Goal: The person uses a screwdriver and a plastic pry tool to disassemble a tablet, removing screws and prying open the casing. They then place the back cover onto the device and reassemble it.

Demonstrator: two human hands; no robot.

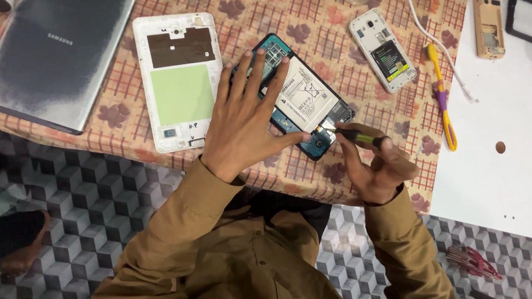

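Note:
An opened tablet [305, 99] with a white battery and blue-green inner frame lies tilted on the patterned cloth. My left hand [245, 122] presses flat on its left half, fingers spread. My right hand [375, 166] grips a small black and yellow screwdriver [355, 136], whose tip touches the tablet's lower right corner. The white back cover [179, 80], inside up with a green patch, lies just left of the tablet.
A grey laptop [56, 55] sits at the far left. A white phone without its back [383, 49], a white cable [434, 35] and a yellow and purple tool [443, 101] lie to the right. A white board [518, 142] holds a tan phone [489, 26].

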